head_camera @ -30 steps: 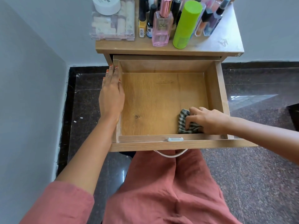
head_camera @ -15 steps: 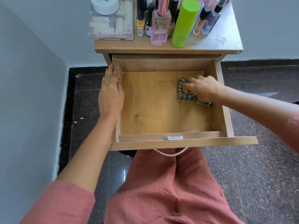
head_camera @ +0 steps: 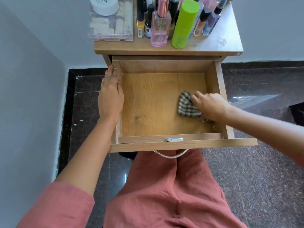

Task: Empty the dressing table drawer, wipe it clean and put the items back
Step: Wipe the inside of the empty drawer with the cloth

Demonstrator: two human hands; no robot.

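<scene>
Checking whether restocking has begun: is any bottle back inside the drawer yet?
No, the drawer holds only the checked cloth under the right hand; the bottles stand on the tabletop.

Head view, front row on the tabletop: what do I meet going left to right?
Clear box → yellow bottle → blue-label bottle → pink perfume bottle → green can → orange tube → purple tube
</scene>
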